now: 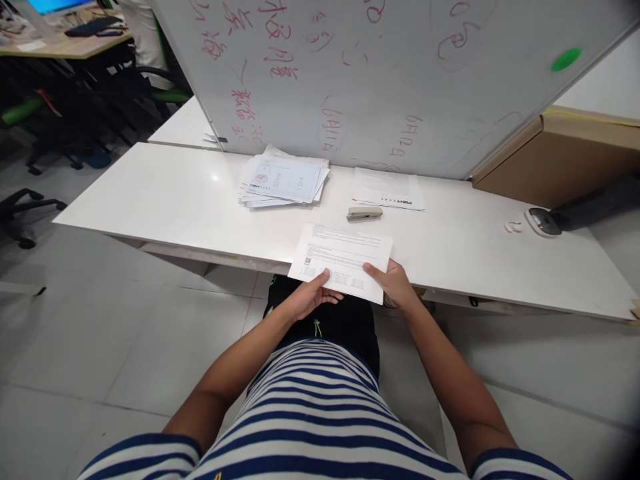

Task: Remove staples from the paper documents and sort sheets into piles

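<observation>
Both hands hold a printed sheet of paper [345,257] at the front edge of the desk; whether it is one sheet or several I cannot tell. My left hand [313,295] grips the lower edge, thumb on top and fingers beneath. At the right edge, my right hand [393,280] pinches the paper with its thumb on the print. Just beyond the paper lies a beige stapler [365,213], touched by neither hand. Behind it are a few printed sheets [390,187], and further left sits an untidy stack of papers [285,179].
A whiteboard [320,87] with red writing stands along the back of the white desk [150,187]. To the right are a cardboard box [545,157], a dark rounded device [543,221] and a small white object [513,227]. Office chairs and another desk [65,45] stand at far left.
</observation>
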{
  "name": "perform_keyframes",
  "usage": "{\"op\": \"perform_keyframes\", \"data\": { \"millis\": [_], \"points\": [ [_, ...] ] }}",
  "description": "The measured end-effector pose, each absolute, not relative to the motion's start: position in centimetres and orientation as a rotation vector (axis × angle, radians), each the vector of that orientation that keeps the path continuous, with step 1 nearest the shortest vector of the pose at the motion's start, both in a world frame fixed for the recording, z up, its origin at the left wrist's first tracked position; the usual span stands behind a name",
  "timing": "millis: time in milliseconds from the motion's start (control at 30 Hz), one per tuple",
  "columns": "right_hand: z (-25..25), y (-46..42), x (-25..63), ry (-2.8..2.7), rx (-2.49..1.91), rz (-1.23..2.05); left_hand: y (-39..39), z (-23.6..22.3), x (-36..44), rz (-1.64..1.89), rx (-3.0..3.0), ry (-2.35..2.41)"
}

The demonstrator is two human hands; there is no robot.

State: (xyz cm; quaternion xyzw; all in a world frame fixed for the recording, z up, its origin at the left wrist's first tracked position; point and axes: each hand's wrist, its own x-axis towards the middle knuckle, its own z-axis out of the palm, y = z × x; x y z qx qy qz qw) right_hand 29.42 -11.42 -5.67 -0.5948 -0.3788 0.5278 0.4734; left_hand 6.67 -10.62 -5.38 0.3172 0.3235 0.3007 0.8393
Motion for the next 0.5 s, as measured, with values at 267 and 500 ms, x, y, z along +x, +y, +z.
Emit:
{"op": "perform_keyframes", "data": {
  "millis": [267, 500],
  "points": [
    [-1.6, -6.0, 31.3, -1.505, -1.927, 0.507, -11.8, -6.3, 7.5, 0.618, 0.694, 0.790],
    [0.4, 3.9, 30.4, -2.531, -1.956, 0.147, -11.6, -7.2, 8.7, 0.504, 0.702, 0.745]
  ]
}}
